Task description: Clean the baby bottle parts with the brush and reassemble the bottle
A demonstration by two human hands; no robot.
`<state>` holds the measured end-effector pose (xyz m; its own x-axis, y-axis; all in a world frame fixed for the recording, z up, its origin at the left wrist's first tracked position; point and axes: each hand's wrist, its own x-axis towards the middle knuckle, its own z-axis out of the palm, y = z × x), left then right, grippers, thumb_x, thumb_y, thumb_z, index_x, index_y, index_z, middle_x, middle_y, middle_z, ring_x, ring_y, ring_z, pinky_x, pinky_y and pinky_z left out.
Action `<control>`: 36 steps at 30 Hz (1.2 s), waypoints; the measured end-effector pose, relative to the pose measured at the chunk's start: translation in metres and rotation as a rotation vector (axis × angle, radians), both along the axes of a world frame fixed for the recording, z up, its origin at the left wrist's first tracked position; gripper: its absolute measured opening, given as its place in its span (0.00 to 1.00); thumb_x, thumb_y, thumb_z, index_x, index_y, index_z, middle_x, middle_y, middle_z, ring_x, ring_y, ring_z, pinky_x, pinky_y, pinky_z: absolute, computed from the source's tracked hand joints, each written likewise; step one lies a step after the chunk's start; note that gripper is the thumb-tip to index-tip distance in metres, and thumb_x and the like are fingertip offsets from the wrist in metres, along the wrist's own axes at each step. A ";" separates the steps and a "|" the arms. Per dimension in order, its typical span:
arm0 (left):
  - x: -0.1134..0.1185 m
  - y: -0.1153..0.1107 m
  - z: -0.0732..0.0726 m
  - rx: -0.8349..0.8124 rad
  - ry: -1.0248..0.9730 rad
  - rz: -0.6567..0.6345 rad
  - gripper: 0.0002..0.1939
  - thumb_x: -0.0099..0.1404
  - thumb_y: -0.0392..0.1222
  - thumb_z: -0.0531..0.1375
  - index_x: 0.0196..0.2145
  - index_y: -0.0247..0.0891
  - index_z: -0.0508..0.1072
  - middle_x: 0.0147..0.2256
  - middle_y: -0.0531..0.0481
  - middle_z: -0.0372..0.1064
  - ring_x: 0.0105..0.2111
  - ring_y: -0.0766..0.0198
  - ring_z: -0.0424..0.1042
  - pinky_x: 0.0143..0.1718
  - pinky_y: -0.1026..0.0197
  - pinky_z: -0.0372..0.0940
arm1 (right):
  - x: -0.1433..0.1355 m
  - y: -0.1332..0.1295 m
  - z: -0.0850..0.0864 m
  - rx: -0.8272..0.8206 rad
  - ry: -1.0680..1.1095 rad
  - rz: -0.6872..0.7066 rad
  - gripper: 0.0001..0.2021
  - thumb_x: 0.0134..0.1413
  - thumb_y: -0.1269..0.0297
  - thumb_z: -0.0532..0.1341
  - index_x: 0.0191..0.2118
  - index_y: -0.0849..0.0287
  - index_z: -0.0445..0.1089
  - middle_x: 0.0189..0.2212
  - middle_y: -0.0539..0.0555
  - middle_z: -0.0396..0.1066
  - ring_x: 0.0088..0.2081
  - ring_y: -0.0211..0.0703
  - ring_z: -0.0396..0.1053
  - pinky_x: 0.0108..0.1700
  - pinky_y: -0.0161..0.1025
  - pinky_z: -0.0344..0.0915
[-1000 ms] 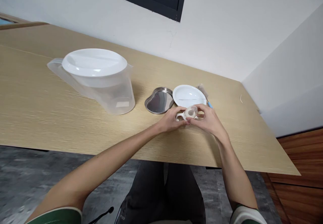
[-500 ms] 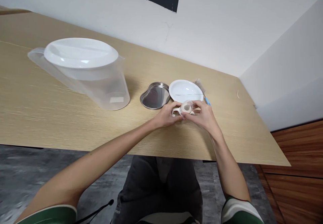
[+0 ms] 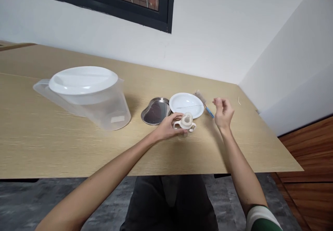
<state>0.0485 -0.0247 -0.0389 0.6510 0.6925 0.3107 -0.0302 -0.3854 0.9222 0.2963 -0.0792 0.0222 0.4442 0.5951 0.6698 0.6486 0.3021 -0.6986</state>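
A baby bottle (image 3: 186,121) with a clear top and white side handles stands upright near the middle of the table. My left hand (image 3: 170,126) is wrapped around its left side and handle. My right hand (image 3: 223,113) is raised above the table to the right of the bottle, apart from it. Its fingers are curled toward the thumb, and I see nothing in them. Just below and left of the right hand lies a bottle brush (image 3: 208,112) with a blue handle, its thin wire tip end crossing a white oval dish (image 3: 182,101).
A metal kidney dish (image 3: 156,111) sits left of the white dish. Further left stands a large translucent pitcher (image 3: 104,109) with a white lid. A small bent pale piece (image 3: 239,101) lies at the far right of the table (image 3: 78,154). A wall with a dark window frame (image 3: 156,21) rises behind.
My right hand has let go of the baby bottle and moved up and to the right. My left hand still holds the bottle. The view has tilted up, showing more of the window.
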 end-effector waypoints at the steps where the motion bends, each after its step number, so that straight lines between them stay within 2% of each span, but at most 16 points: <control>1: -0.001 0.000 0.001 0.038 0.031 0.012 0.35 0.52 0.50 0.75 0.55 0.37 0.70 0.53 0.39 0.74 0.53 0.51 0.75 0.55 0.49 0.70 | 0.016 0.009 -0.003 0.037 0.068 -0.073 0.22 0.65 0.42 0.52 0.38 0.57 0.70 0.36 0.58 0.76 0.40 0.47 0.75 0.48 0.46 0.71; 4: -0.003 -0.001 0.002 0.162 0.128 0.054 0.35 0.52 0.53 0.74 0.54 0.38 0.71 0.51 0.41 0.75 0.51 0.51 0.76 0.54 0.49 0.69 | 0.060 0.034 -0.016 0.036 0.180 -0.259 0.24 0.66 0.42 0.46 0.36 0.57 0.66 0.32 0.56 0.73 0.34 0.43 0.72 0.41 0.41 0.68; 7: -0.005 -0.001 0.003 0.194 0.144 0.081 0.37 0.49 0.55 0.75 0.53 0.39 0.71 0.50 0.42 0.76 0.49 0.50 0.76 0.52 0.50 0.70 | 0.088 0.048 -0.038 -0.123 0.110 -0.386 0.24 0.67 0.43 0.43 0.32 0.55 0.62 0.29 0.54 0.71 0.33 0.42 0.70 0.41 0.39 0.65; 9: -0.007 0.000 0.003 0.195 0.086 0.079 0.35 0.52 0.56 0.74 0.53 0.38 0.71 0.50 0.41 0.75 0.48 0.52 0.76 0.51 0.51 0.71 | 0.097 0.051 -0.053 -0.182 0.095 -0.384 0.24 0.66 0.43 0.44 0.28 0.54 0.60 0.25 0.52 0.68 0.30 0.42 0.66 0.39 0.39 0.62; 11: -0.010 0.001 0.005 0.237 0.026 0.098 0.30 0.59 0.57 0.69 0.52 0.37 0.71 0.48 0.40 0.75 0.46 0.55 0.76 0.49 0.54 0.71 | 0.100 0.051 -0.066 -0.229 0.088 -0.368 0.24 0.66 0.43 0.46 0.24 0.53 0.57 0.20 0.49 0.62 0.27 0.41 0.62 0.37 0.40 0.59; 14: -0.016 0.003 0.009 0.320 -0.028 0.216 0.19 0.70 0.56 0.59 0.45 0.37 0.72 0.41 0.43 0.75 0.40 0.59 0.74 0.42 0.57 0.69 | 0.102 0.050 -0.076 -0.302 0.041 -0.340 0.25 0.66 0.43 0.47 0.21 0.51 0.51 0.16 0.45 0.52 0.24 0.40 0.54 0.32 0.40 0.53; 17: -0.022 0.007 0.012 0.361 -0.055 0.359 0.18 0.75 0.53 0.53 0.34 0.38 0.70 0.31 0.48 0.72 0.32 0.64 0.71 0.37 0.60 0.66 | 0.101 0.048 -0.079 -0.342 -0.054 -0.315 0.26 0.66 0.44 0.48 0.20 0.51 0.46 0.17 0.45 0.44 0.23 0.39 0.48 0.31 0.41 0.47; 22: -0.027 0.012 0.011 0.466 0.008 0.422 0.25 0.76 0.53 0.51 0.23 0.38 0.65 0.21 0.52 0.65 0.22 0.68 0.64 0.28 0.63 0.60 | 0.094 0.047 -0.076 -0.299 -0.198 -0.306 0.22 0.66 0.54 0.49 0.20 0.53 0.49 0.20 0.49 0.54 0.26 0.40 0.53 0.35 0.41 0.52; 25: -0.027 0.013 0.009 0.555 0.064 0.442 0.28 0.77 0.52 0.48 0.19 0.39 0.63 0.18 0.52 0.62 0.19 0.69 0.61 0.24 0.62 0.56 | 0.090 0.048 -0.076 -0.350 -0.214 -0.262 0.23 0.66 0.54 0.49 0.19 0.52 0.48 0.18 0.48 0.52 0.25 0.40 0.51 0.34 0.41 0.51; 28: -0.026 0.018 0.012 0.711 0.062 0.394 0.30 0.77 0.51 0.45 0.18 0.40 0.61 0.16 0.51 0.61 0.18 0.68 0.60 0.23 0.61 0.54 | 0.088 0.047 -0.077 -0.392 -0.204 -0.226 0.24 0.67 0.52 0.48 0.19 0.53 0.50 0.17 0.49 0.54 0.24 0.40 0.52 0.33 0.41 0.49; 32: -0.020 0.034 0.029 0.864 0.078 0.242 0.29 0.77 0.50 0.44 0.18 0.40 0.59 0.17 0.50 0.63 0.18 0.66 0.61 0.23 0.60 0.55 | 0.086 0.043 -0.076 -0.409 -0.171 -0.216 0.21 0.67 0.53 0.46 0.22 0.53 0.57 0.20 0.52 0.62 0.26 0.42 0.58 0.35 0.41 0.50; 34: -0.016 0.042 0.038 0.896 0.092 0.235 0.28 0.77 0.48 0.43 0.19 0.40 0.62 0.18 0.49 0.65 0.19 0.66 0.63 0.24 0.60 0.56 | 0.087 0.041 -0.075 -0.394 -0.166 -0.232 0.20 0.68 0.54 0.46 0.25 0.53 0.59 0.22 0.53 0.65 0.27 0.43 0.59 0.35 0.41 0.50; 36: -0.014 0.047 0.042 0.908 0.082 0.294 0.29 0.77 0.47 0.41 0.19 0.41 0.61 0.17 0.50 0.64 0.19 0.65 0.63 0.24 0.60 0.57 | 0.089 0.040 -0.075 -0.390 -0.167 -0.240 0.19 0.68 0.55 0.46 0.27 0.54 0.61 0.22 0.53 0.66 0.27 0.43 0.61 0.34 0.40 0.51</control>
<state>0.0345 0.0227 0.0034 0.5335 0.3490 0.7704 0.2330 -0.9363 0.2628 0.3851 -0.0394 -0.0529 0.5051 0.7098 0.4909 0.7807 -0.1333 -0.6106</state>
